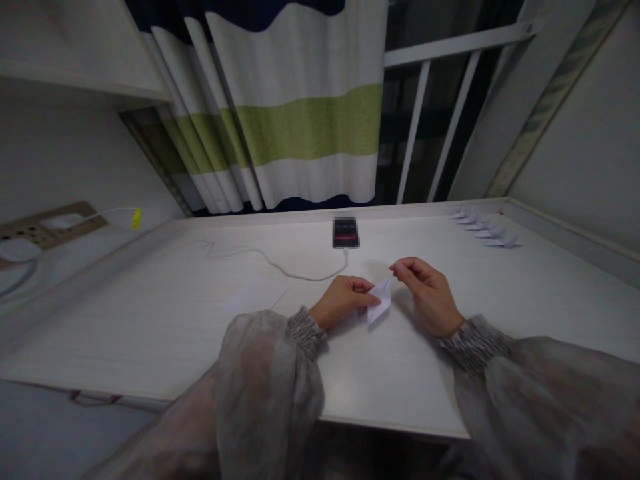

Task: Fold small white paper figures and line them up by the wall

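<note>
A folded piece of white paper (381, 300), a diamond-like shape with pointed ends, is pinched between the thumb and fingers of my left hand (350, 300). It is held just above the white desk (390, 380). My right hand (427, 293) is just to the right of the paper's upper tip, its thumb and forefinger pressed together. A small gap seems to separate those fingertips from the paper, and nothing shows in them. White paper sheets (257, 293) lie flat on the desk to the left of my left hand.
Several folded white paper figures (487, 230) stand in a row at the back right. A dark, blurred device (345, 232) sits at the back, joined to a white cable (300, 277) running left. Behind hang striped curtains (310, 127); a power strip (50, 227) is at left.
</note>
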`<move>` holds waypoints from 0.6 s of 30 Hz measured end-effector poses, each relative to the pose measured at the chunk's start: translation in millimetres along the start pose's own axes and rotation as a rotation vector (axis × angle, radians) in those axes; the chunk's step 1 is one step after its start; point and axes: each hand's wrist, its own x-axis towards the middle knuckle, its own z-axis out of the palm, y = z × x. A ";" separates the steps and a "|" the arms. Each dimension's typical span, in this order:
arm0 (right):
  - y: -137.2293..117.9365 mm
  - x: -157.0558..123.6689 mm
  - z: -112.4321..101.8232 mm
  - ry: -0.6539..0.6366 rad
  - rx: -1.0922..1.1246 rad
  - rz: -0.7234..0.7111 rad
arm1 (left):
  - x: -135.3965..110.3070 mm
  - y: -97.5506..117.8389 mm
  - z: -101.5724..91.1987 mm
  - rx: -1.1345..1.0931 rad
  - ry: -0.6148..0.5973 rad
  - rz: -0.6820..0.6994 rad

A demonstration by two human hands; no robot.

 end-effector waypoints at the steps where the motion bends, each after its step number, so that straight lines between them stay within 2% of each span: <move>1: 0.7 0.6 0.0 -0.001 0.016 0.007 | 0.2 -0.3 0.0 -0.001 0.005 -0.002; 4: 1.3 1.2 0.2 -0.056 0.062 0.041 | 0.6 -0.4 0.0 -0.005 0.016 -0.007; 9: 0.4 1.2 -1.3 -0.234 0.035 0.065 | 0.9 -0.9 -0.7 -0.007 0.005 0.000; 13: -0.3 1.8 -2.6 -0.256 -0.038 0.079 | 1.0 -3.1 -1.1 -0.011 -0.012 0.023; 18: -1.1 1.4 -3.5 -0.259 0.130 0.134 | -1.8 0.3 -0.4 -0.037 -0.058 0.011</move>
